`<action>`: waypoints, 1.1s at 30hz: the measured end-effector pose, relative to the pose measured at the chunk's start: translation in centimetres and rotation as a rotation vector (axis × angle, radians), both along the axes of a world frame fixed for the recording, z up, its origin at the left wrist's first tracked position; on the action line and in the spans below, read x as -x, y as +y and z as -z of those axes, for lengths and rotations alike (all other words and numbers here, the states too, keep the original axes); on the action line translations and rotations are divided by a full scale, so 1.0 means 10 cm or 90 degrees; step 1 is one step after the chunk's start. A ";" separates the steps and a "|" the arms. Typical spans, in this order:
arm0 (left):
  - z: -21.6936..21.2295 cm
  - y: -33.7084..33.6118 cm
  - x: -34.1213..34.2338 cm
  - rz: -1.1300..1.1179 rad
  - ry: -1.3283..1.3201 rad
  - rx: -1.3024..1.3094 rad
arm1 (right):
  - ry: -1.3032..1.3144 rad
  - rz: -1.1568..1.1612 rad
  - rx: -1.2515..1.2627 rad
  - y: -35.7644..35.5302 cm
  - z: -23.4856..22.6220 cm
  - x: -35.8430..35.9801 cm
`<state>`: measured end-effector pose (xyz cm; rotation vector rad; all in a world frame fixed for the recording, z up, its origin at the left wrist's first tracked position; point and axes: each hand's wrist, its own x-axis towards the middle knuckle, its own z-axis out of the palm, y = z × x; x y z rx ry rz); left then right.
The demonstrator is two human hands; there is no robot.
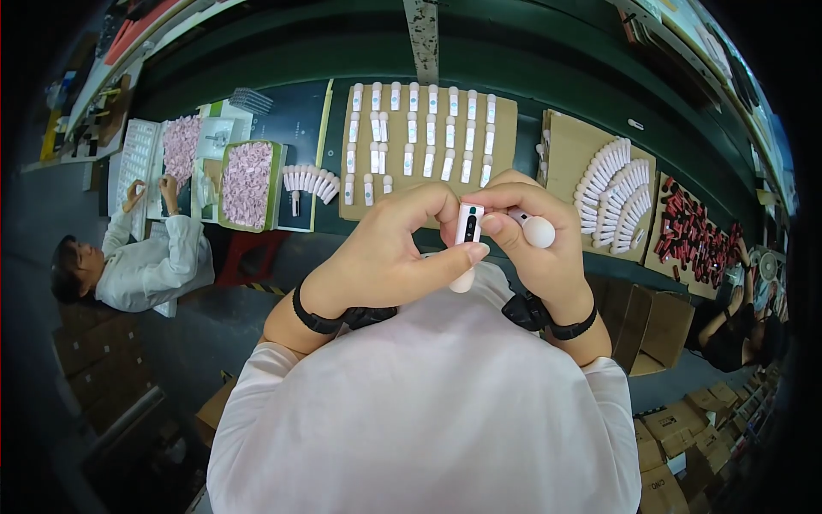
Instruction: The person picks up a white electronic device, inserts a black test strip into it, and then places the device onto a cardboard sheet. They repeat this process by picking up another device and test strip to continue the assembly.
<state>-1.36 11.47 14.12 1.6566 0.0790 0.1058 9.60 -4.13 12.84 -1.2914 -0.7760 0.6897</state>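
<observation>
In front of my chest, my left hand (pixel 415 236) grips a small white handheld device (pixel 468 227) between thumb and fingers. It has a black panel on its face, a green spot near the top and a rounded pale end pointing down. My right hand (pixel 548 214) is closed around a second white device (pixel 538 232), whose round pale head faces me. The tips of its thumb and forefinger are at the upper end of the first device; whether they press on it, I cannot tell.
Beyond my hands, a cardboard sheet (pixel 428 190) carries rows of similar devices. Others lie fanned on a second cardboard (pixel 591 128) and at the left (pixel 310 180). A green tray (pixel 224 184) holds many small pink pieces. Red-and-black pieces (pixel 689 231) lie far right. Co-workers sit at both sides.
</observation>
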 end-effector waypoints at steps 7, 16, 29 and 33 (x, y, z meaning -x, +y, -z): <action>-0.02 -0.01 0.00 0.000 0.002 -0.030 | 0.015 -0.005 0.003 -0.02 -0.01 0.00; 0.05 0.02 0.02 -0.014 0.001 -0.021 | -0.003 -0.005 0.023 0.01 0.00 -0.01; 1.02 0.56 0.53 -0.186 0.103 0.427 | -0.139 -0.070 0.179 0.20 0.39 0.15; 1.77 0.84 0.96 -0.398 0.123 0.333 | -0.129 -0.066 0.269 0.17 0.55 0.17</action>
